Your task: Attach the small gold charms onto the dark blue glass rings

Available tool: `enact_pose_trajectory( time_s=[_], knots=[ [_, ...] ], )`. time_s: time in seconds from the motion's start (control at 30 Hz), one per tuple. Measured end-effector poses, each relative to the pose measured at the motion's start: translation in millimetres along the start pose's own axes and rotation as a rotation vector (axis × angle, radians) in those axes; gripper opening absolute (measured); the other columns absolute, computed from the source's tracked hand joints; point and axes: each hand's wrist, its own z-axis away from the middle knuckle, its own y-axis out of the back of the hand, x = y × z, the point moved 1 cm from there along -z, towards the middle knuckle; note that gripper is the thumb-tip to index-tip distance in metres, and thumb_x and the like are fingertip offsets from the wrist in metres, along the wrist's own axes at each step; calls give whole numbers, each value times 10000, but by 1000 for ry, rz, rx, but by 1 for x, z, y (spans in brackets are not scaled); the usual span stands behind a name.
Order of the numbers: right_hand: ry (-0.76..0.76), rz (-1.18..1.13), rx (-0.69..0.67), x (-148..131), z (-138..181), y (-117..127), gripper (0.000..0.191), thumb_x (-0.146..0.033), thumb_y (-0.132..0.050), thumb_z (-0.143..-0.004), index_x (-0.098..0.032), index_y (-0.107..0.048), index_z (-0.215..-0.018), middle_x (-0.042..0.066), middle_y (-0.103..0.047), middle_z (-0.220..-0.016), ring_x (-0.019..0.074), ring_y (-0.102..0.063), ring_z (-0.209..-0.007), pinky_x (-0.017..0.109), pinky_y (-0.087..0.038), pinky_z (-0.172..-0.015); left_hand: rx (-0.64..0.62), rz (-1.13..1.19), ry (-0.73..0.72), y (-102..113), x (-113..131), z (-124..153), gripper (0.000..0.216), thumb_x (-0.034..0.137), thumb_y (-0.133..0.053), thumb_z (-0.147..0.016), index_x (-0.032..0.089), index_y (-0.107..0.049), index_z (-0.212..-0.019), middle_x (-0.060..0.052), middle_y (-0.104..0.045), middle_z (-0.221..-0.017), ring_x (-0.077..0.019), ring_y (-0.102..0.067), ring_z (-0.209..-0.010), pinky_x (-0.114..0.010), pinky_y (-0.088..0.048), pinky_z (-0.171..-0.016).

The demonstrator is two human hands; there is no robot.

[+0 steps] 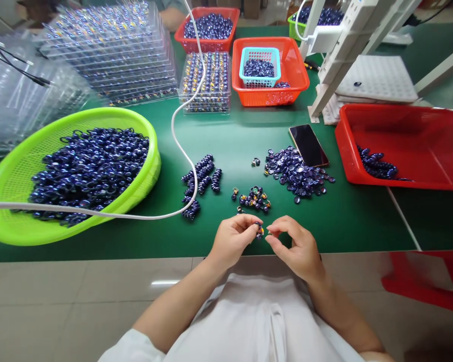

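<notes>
My left hand [231, 239] pinches a small dark-blue, shiny piece with orange bits [260, 232] between thumb and forefinger, above the front edge of the green table [154, 241]. Close on its right, my right hand [299, 246] has thumb and forefinger drawn together in a pinch; whatever sits at the tips is too small to name. Just beyond both hands lies a little heap of dark and gold pieces [255, 199]. Further right is a larger pile of loose, round dark-blue caps [302, 176]. Several short rows of stacked dark rings [202, 173] lie left of the hands.
A green basket [153, 166] of dark rings stands left, crossed by a white cable [175, 136]. Clear trays [136, 75] are stacked behind it. Red baskets [241, 93] stand at the back. A phone [308, 145] touches the cap pile; a red bin [419, 151] is right.
</notes>
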Motion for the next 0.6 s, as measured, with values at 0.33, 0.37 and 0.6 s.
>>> enact_pose_trajectory(
  time_s=[0.33, 0.37, 0.6],
  knots=[
    [308, 303, 63, 7, 0, -10, 239, -68, -577, -889, -220, -562, -1073, 68, -655, -924, 200, -624, -823, 356, -510, -722, 20, -197, -108, -2, -5, 3, 168, 246, -672, -785, 136, -748, -886, -47, -752, -772, -137, -640, -633, -236, -504, -603],
    [321, 333, 24, 8, 0, -9, 226, -70, -559, -900, -207, -559, -1080, 80, -653, -933, 207, -620, -831, 365, -504, -729, 10, -245, -127, -2, -5, 2, 184, 250, -658, -804, 138, -753, -914, -56, -763, -811, -151, -658, -665, -247, -516, -624],
    [140, 317, -195, 1, -7, 4, 116, -104, -471, -952, -185, -553, -957, 67, -615, -886, 196, -578, -813, 345, -467, -729, -174, -558, -320, 4, -1, 2, 250, 194, -557, -901, 159, -748, -1057, -84, -769, -988, -208, -698, -895, -312, -523, -809]
  ],
)
